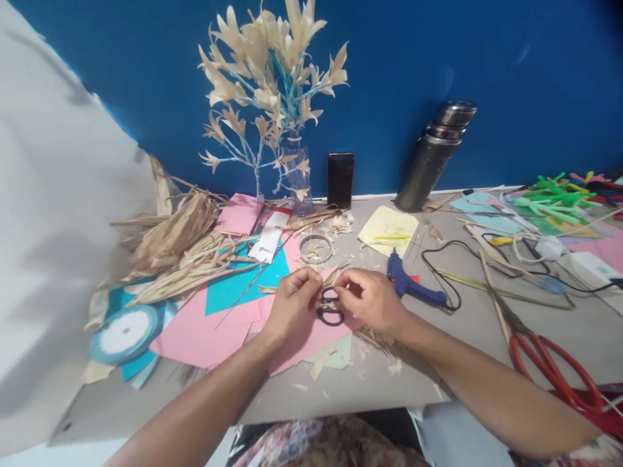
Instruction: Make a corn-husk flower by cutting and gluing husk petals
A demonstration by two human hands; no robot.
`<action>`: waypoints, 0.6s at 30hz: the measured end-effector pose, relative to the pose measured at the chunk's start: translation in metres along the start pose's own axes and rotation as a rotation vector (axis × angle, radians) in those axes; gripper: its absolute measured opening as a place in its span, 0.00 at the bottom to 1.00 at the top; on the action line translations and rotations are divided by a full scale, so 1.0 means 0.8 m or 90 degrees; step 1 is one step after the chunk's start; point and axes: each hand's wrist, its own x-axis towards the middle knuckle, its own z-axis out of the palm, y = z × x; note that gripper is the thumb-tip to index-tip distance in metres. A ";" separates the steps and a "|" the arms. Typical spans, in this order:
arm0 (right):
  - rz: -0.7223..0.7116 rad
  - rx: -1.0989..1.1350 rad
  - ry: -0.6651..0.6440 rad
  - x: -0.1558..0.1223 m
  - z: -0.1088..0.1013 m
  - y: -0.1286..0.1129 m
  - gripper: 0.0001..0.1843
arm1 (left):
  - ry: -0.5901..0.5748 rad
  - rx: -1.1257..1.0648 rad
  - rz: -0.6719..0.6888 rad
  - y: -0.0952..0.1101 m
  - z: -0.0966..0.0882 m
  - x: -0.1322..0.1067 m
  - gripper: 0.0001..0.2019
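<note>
My left hand (292, 301) and my right hand (367, 298) meet over pink paper (214, 331) at the table's middle. Both hands are closed in a pinch, their fingertips close together on a thin pale strip of dried leaf (331, 277). Small black-handled scissors (329, 310) lie on the paper right beneath and between the fingers. What exactly each pinch holds is too small to see clearly.
Dried husk pile (175, 246) and ribbon spool (124, 332) at left. Vase with husk flowers (275, 97), phone (340, 179) and steel flask (433, 155) along the blue wall. Blue glue gun (413, 287), tape ring (315, 248), red scissors (549, 363) and green strips (555, 198) at right.
</note>
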 end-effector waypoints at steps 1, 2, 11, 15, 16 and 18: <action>0.012 0.009 0.000 0.000 0.000 0.000 0.05 | 0.004 -0.009 -0.008 0.001 0.001 0.000 0.12; 0.031 0.026 0.001 0.001 -0.001 0.000 0.05 | 0.007 -0.021 -0.016 0.002 0.001 0.001 0.11; 0.212 0.411 -0.064 0.009 0.000 0.007 0.08 | -0.025 -0.046 0.014 0.010 0.008 -0.009 0.10; 0.252 0.488 -0.084 0.009 0.002 0.007 0.09 | -0.012 -0.021 -0.012 0.011 0.017 -0.017 0.07; 0.253 0.500 -0.089 0.008 0.002 0.006 0.10 | 0.001 -0.011 -0.012 0.011 0.019 -0.017 0.07; 0.247 0.517 -0.094 0.008 0.000 0.004 0.09 | 0.021 0.010 -0.004 0.012 0.020 -0.018 0.07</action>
